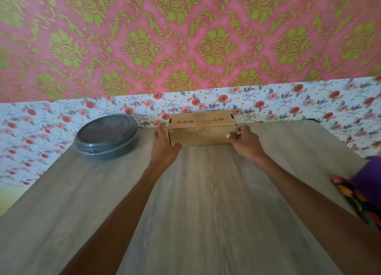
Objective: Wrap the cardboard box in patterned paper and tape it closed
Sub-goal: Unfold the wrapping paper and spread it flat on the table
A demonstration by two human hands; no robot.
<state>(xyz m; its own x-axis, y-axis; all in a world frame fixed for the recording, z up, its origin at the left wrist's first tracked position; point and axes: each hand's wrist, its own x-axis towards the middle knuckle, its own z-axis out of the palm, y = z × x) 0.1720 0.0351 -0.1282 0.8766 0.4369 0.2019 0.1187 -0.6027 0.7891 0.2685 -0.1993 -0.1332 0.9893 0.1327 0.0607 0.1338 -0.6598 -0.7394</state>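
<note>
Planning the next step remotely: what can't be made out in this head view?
All in the head view:
Cardboard box: printed marks on top are too small and blurred to read; its ends are hidden by the left hand and right hand gripping it.
Round grey container: contents hidden under its dark lid.
Purple item: cut off by the right edge, unidentifiable.
Floral sheet behind the table: motion-blurred; paper or cloth, cannot tell.

Soft, even light fills the frame, and shadows under the box are faint. A dull sheen lies on the container lid. Blur smears the left and right edges; wide-angle distortion splays the table sides.
</note>
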